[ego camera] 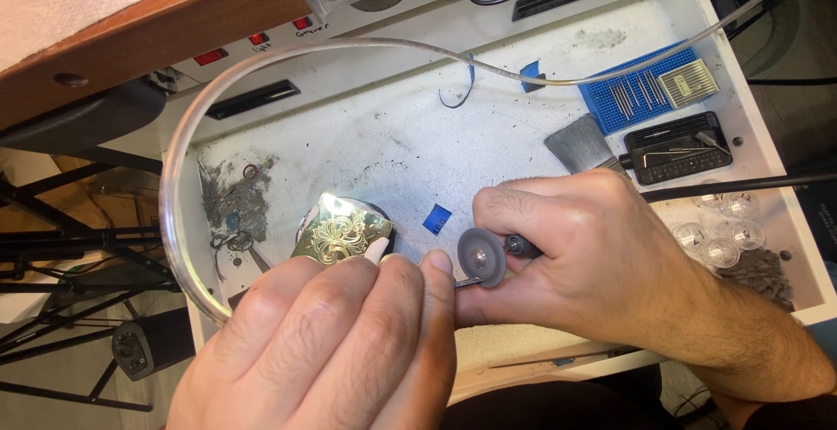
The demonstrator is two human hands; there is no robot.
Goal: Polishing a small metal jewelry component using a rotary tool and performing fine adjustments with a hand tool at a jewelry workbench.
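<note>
The white tray [488,133] filled most of the view, its floor dusted with grey filings, and over it both hands were busy in the engraving stage, as far as one could judge. The left hand [349,343] was curled narrow in the foreground, fingers bunched and steadying a shiny brass plate [342,235] with a flourished scroll pattern cut into it; the plate sat tilted on a dark round holder near the tray's front left. The right hand [602,255] was closed around a hand tool with a grey disc-shaped knob [481,256], its thin metal tip poking out toward the left thumb, just beside the plate's edge. Whether the tip touched the brass, I could not tell. The next stroke looked to call for a steady, shallow push along the scroll line with the plate held firm. A clear tube [179,177] looped wide round the left side. At the back right lay a blue pegged mat [610,98] holding slim metal bits, with a small cream rectangular case on its corner, and below it a black rectangular case [678,148], lid open. A grey brush [580,144] lay between. Small clear domed containers [724,234] clustered at the right wall. Red rocker switches [212,57] sat on the white panel behind, and a little blue square tag [437,218] rested mid-tray.
</note>
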